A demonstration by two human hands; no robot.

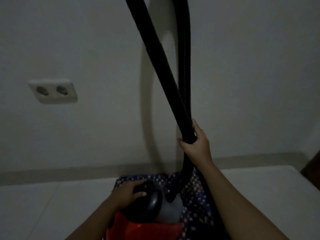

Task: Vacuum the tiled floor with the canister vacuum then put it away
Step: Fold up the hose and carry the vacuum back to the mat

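Observation:
A red and black canister vacuum [152,220] sits low in the middle of the view, on a blue patterned mat [194,193] against the wall. My left hand [129,190] rests on the vacuum's black rounded top, fingers curled over it. My right hand [196,142] is closed around the black hose [164,70], which is doubled up and rises in two strands out of the top of the view. Below my right hand the hose runs down into the front of the canister.
A white double wall socket [52,90] sits on the pale wall at the left, with nothing plugged in. Light floor tiles [43,205] spread to both sides of the mat. A dark brown edge [311,167] shows at the far right.

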